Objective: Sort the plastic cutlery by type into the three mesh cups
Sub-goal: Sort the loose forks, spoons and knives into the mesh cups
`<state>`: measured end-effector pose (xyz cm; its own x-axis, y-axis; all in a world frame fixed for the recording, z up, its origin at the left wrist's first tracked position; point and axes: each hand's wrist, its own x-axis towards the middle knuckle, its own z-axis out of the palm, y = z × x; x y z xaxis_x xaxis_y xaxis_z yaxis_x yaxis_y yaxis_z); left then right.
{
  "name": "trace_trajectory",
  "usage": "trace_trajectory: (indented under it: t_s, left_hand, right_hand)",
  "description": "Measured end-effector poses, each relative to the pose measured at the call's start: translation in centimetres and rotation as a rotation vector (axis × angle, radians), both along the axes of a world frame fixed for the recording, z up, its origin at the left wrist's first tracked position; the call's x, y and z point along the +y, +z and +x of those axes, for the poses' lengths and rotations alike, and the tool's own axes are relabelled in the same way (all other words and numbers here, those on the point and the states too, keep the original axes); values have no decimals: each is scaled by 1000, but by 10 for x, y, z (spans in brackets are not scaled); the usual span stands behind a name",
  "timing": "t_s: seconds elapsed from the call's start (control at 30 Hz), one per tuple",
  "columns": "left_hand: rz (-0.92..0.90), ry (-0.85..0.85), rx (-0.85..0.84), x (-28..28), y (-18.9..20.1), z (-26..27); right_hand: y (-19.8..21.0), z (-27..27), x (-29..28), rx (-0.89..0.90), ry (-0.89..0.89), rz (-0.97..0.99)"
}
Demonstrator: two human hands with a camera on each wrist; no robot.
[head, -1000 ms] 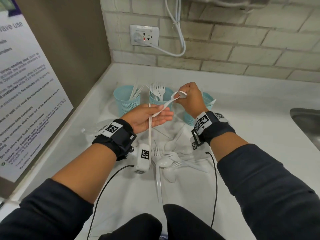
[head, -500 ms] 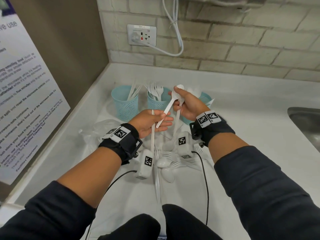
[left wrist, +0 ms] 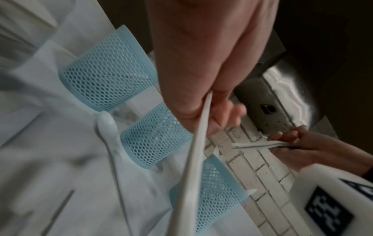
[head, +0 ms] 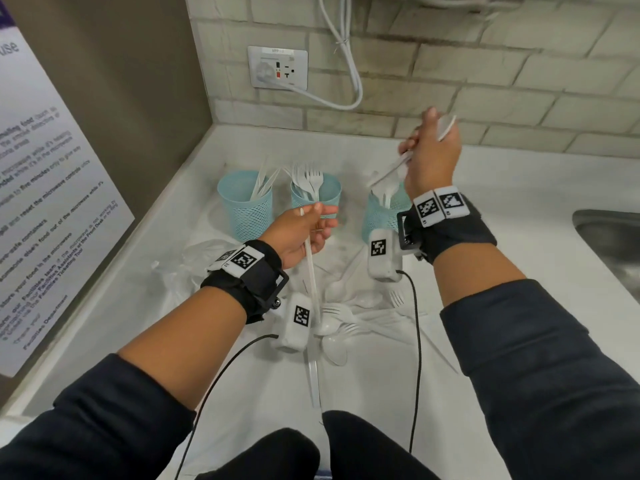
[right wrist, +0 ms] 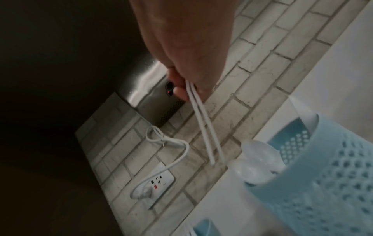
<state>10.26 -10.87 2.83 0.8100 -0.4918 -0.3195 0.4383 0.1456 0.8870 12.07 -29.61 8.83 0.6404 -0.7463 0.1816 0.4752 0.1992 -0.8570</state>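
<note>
Change: since half a second ago the right hand point(head: 431, 157) is rising away from the left hand point(head: 301, 233), carrying its spoons point(right wrist: 201, 121) up over the right cup point(head: 382, 216).
Loose pile: forks and spoons point(head: 349, 317) are lying on the table point(head: 519, 244) nearest the body, between the two forearms.
Left grip: fingers are curling round one long white utensil point(head: 310, 268); which type it is I cannot tell, its lower end is hanging down toward the pile.
Cups: three blue mesh cups are standing in a row further back; the left cup point(head: 246, 206) is holding knives, the middle cup point(head: 317, 195) forks, the right one spoons.
Right grip: it is pinching two spoons by the bowl end, handles pointing down and to the left.
Key relation: the right cup is lying just below the handle tips, so the long axis is needing to turn more upright before lowering, I think.
Writing: the poster point(head: 52, 188) on the left wall is showing words about microwave use; the small lines are too blurred to read well.
</note>
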Motion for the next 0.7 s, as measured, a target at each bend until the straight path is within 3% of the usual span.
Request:
trace_trajectory:
  t_s: [0.13,0.43,0.53,0.63,0.7]
  left_hand:
    - [-76,66,-24,-8,-1,3]
    - [-337,75,129,1,3,9]
    - [-359,72,140,4,1,10]
    - [-380,58,142,4,-2,9]
    - [-378,53,135,3,-3,9]
  right_hand:
    - [0,-1,-13,30,-186,-167]
    - [-61,-1,-23,309,-90,-335]
    - [-55,-3,-18,308,-128,-454]
    - [-37,-5,-2,239,-189,-703]
    - [-26,-6,13,218,-31,-817]
